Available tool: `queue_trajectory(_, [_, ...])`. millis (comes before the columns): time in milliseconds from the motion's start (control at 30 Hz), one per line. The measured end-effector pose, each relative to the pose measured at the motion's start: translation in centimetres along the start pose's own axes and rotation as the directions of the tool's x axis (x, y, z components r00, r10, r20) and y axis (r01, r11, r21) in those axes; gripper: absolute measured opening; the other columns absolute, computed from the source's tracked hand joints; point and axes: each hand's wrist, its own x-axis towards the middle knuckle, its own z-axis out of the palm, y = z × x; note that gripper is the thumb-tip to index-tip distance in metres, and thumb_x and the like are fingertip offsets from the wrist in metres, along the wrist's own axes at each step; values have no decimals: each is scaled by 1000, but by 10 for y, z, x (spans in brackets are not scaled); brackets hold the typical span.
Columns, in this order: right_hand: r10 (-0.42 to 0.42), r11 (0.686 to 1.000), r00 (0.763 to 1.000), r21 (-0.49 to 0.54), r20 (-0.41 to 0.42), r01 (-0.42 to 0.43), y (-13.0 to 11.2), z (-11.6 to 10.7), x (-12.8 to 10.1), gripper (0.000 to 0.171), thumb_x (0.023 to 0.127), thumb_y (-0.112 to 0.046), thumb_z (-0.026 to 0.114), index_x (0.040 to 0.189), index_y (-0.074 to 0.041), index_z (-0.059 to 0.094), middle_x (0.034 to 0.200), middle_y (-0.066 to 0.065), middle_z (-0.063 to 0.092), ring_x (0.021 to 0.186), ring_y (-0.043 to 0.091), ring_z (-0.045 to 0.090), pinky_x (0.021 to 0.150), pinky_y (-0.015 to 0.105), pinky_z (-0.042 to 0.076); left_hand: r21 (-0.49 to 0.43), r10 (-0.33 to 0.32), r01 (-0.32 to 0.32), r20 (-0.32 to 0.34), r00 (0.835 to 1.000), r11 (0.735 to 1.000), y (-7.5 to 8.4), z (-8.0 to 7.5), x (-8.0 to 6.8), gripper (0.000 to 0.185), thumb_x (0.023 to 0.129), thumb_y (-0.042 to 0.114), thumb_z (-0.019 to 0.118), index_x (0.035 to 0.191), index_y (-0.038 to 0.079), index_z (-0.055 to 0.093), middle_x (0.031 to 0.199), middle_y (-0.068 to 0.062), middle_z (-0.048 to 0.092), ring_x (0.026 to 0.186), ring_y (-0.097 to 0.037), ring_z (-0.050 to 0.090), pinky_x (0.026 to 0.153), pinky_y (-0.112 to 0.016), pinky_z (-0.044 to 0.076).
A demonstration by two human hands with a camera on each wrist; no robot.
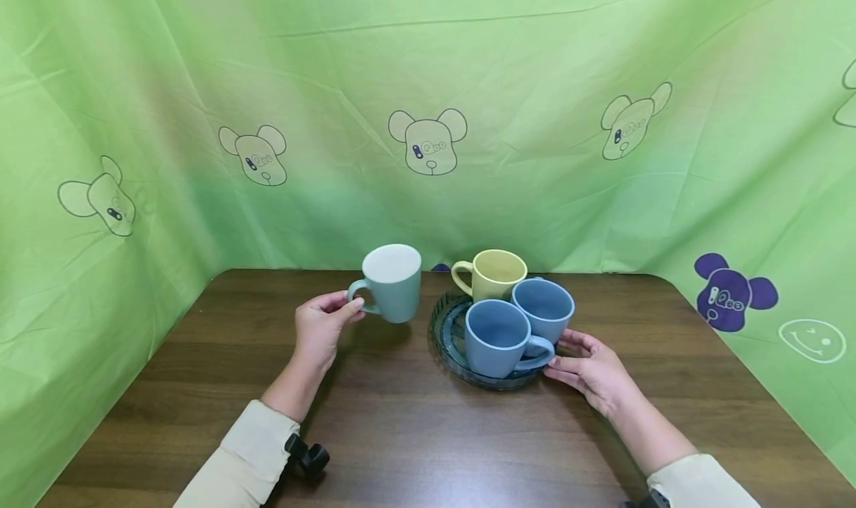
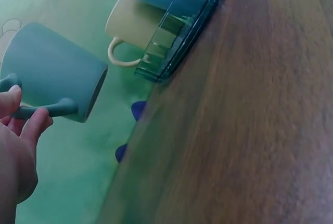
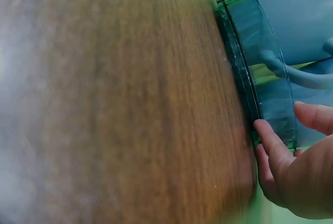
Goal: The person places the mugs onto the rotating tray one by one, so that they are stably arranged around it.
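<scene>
1. The left hand (image 1: 321, 328) pinches the handle of a teal mug (image 1: 394, 281), thumb and fingers curled around the loop. The mug is upright, lifted clear of the wooden table (image 1: 401, 434), just left of the tray.
2. The right hand (image 1: 591, 370) rests its fingers, nearly straight, against the near-right rim of the round clear tray (image 1: 444, 337), steadying it.
3. On the tray stand a yellow mug (image 1: 491, 272) and two blue mugs (image 1: 498, 337), close together.
4. The teal mug looks like matte ceramic: rigid, fairly weighty, breakable if knocked against the others. Its handle is the natural hold; the body would also take a full grasp.
</scene>
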Motion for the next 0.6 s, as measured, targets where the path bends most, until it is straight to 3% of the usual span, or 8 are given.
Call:
queue_trajectory(133, [2, 1000, 1000, 9, -8, -2, 0, 0, -1, 70, 82, 23, 58, 140, 11, 22, 122, 15, 40, 87, 17, 66, 86, 41, 58, 3, -1, 1, 9, 1000, 1000, -1, 5, 1, 14, 77, -15, 74, 89, -7, 72, 76, -9, 67, 65, -17, 68, 69, -35, 62])
queue_trajectory(333, [9, 1000, 1000, 6, -19, -9, 1, 2, -1, 70, 81, 23, 59, 140, 10, 22, 123, 16, 38, 85, 18, 67, 84, 40, 59, 7, 0, 0, 22, 1000, 1000, -5, 13, 2, 26, 77, -16, 72, 101, -23, 63, 75, -8, 67, 66, -15, 68, 68, -34, 62])
queue_trajectory(600, [8, 1000, 999, 11, -34, -8, 2, 4, -2, 68, 80, 24, 59, 136, 9, 24, 124, 18, 35, 83, 18, 67, 83, 40, 59, 10, -10, 10, 38, 999, 1000, -9, 25, 0, 28, 77, -17, 72, 101, -25, 61, 75, -7, 67, 67, -14, 68, 68, -32, 62])
